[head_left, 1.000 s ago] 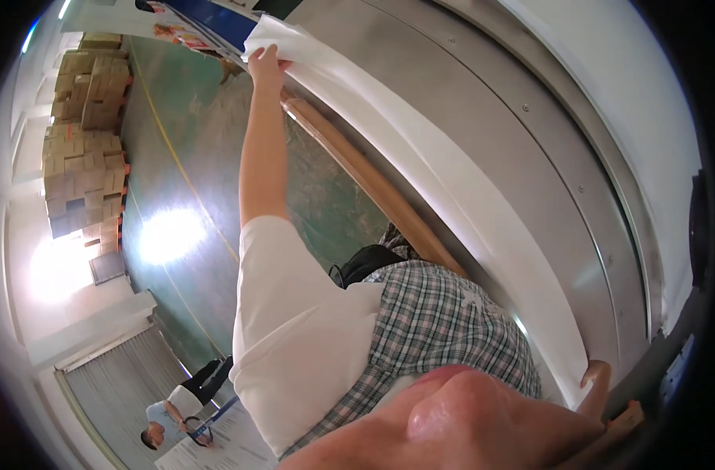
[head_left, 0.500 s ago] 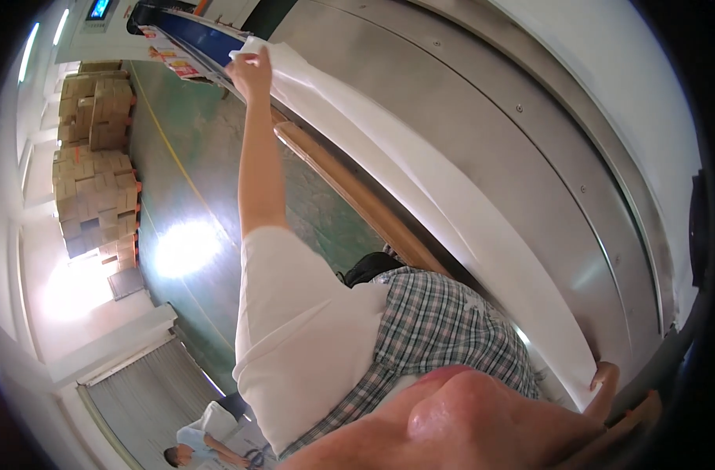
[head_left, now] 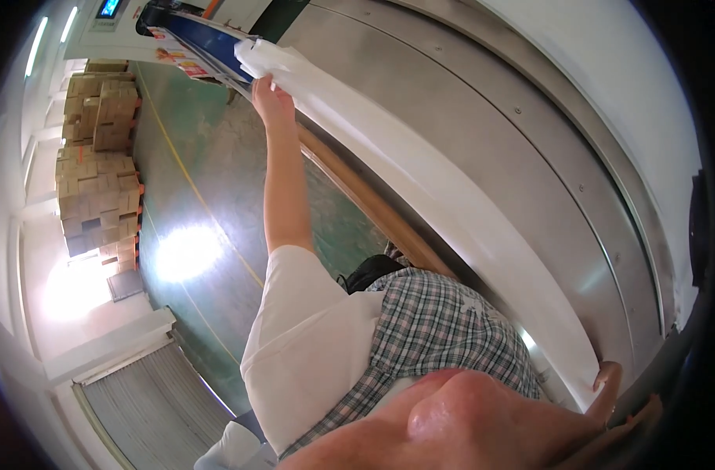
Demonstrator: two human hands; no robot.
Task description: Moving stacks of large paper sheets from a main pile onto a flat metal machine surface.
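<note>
A long white sheet [head_left: 459, 211], cloth or film I cannot tell, lies as a strip along the front edge of a metal machine bed [head_left: 483, 102]. My left arm reaches far out to the sheet's upper left end. There my left hand [head_left: 274, 103] has its fingers curled closed at the sheet's lower edge, a little short of the end corner. At the opposite end, lower right, my right hand [head_left: 606, 381] pinches the sheet's edge near its corner. Part of that hand is hidden behind the sheet and my body.
A wooden bar [head_left: 373, 211] runs below the bed's front edge. A blue panel [head_left: 205, 39] adjoins the bed's far end. Stacked cardboard boxes [head_left: 99, 188] stand across the green floor [head_left: 177, 141]. Another person's white sleeve [head_left: 232, 446] shows at the lower left.
My left hand has come off the sheet's end corner and moved right and down along its edge. The sheet's end now lies flatter. My right hand stays put. The other person has moved mostly out of view.
</note>
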